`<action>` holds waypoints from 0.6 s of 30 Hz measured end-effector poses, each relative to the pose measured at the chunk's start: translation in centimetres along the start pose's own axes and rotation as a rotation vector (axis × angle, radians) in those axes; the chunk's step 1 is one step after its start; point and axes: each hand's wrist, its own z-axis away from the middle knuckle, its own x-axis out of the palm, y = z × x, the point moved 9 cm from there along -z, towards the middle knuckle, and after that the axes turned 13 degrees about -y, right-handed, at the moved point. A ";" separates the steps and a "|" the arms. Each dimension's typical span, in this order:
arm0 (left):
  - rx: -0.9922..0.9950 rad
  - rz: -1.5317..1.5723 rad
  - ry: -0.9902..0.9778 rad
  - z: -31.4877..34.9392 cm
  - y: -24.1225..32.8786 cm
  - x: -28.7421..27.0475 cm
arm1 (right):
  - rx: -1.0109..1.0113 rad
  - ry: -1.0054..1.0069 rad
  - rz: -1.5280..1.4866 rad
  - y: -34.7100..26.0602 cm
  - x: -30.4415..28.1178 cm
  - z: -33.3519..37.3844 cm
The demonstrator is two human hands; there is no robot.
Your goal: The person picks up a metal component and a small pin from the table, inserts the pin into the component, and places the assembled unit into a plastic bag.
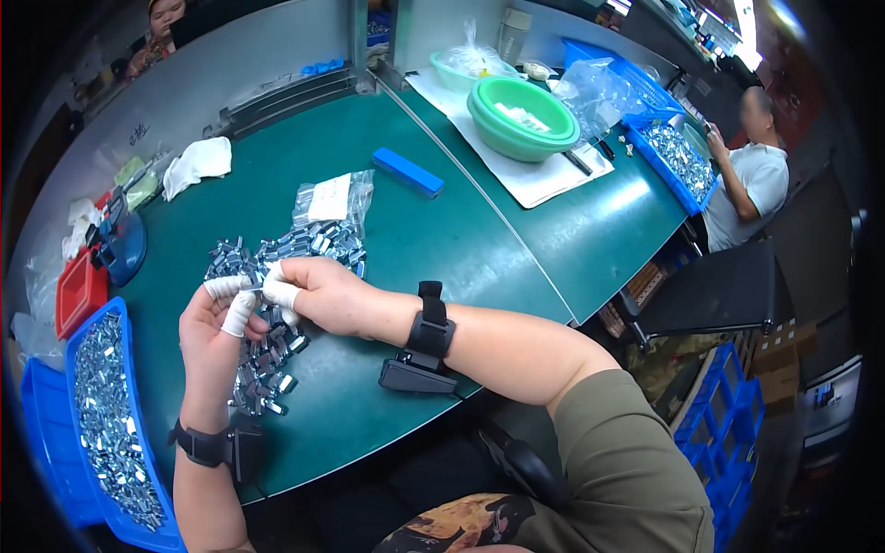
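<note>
My left hand (214, 318) and my right hand (318, 293) meet over a pile of small shiny metal parts (267, 359) on the green table. White finger covers wrap several of my fingertips. Between the pinched fingertips of both hands is a small metal part (257, 289), mostly hidden by the fingers. Just beyond my hands, more metal parts spill by the mouth of a clear plastic bag (356, 195) with a white label. Each of my wrists wears a black strap with a small box.
Left of me stands a blue tray (129, 405) full of metal parts, with a red container (81, 293) behind it. A blue bar-shaped block (407, 172) and a white cloth (197, 167) lie farther back. Green basins (523, 120) stand at the right, where a seated person (749, 175) is beside another filled tray (678, 161).
</note>
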 end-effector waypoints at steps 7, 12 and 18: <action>0.082 0.011 -0.039 0.0 0.3 0.7 | 0.066 0.002 -0.138 1.0 -0.1 0.4; 0.073 -0.040 -0.028 -0.1 0.5 0.7 | 0.098 -0.024 -0.074 0.9 -0.5 0.2; 0.036 -0.093 -0.019 -0.6 0.2 0.8 | -0.081 0.014 0.188 -0.7 -1.3 0.4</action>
